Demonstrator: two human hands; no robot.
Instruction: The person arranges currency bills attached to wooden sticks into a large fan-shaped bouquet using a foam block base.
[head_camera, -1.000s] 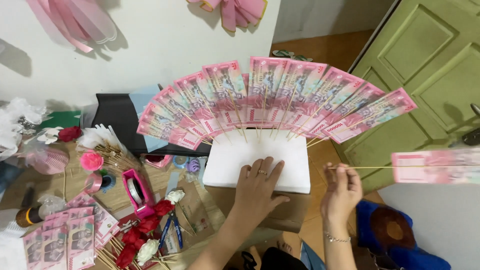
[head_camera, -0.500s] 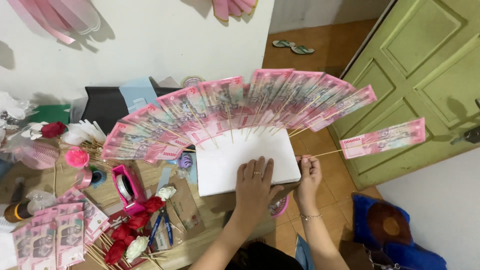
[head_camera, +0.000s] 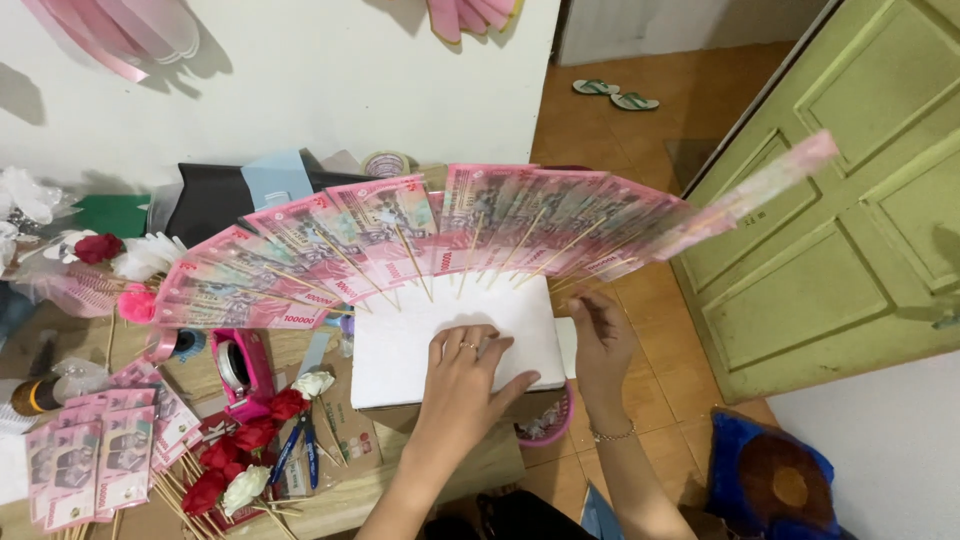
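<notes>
A white foam block (head_camera: 400, 345) carries a fan of pink banknotes (head_camera: 420, 225) taped to thin wooden skewers. My left hand (head_camera: 465, 375) lies flat on the block with spread fingers, pressing it down. My right hand (head_camera: 598, 340) is at the block's right edge, pinching the base of a skewer. That skewer holds one more pink banknote (head_camera: 765, 185), blurred and slanting up to the right at the fan's right end.
A pile of pink banknotes on skewers (head_camera: 85, 460) lies at lower left. Red and white fabric roses (head_camera: 245, 455), blue-handled scissors (head_camera: 290, 445) and a pink tape dispenser (head_camera: 240, 370) lie beside it. A green door (head_camera: 850, 220) stands right, a blue cushion (head_camera: 775, 485) below it.
My right hand brought the single banknote on its skewer from out at the right up to the block's right edge. It now slants up at the fan's end. My left hand stayed put.
</notes>
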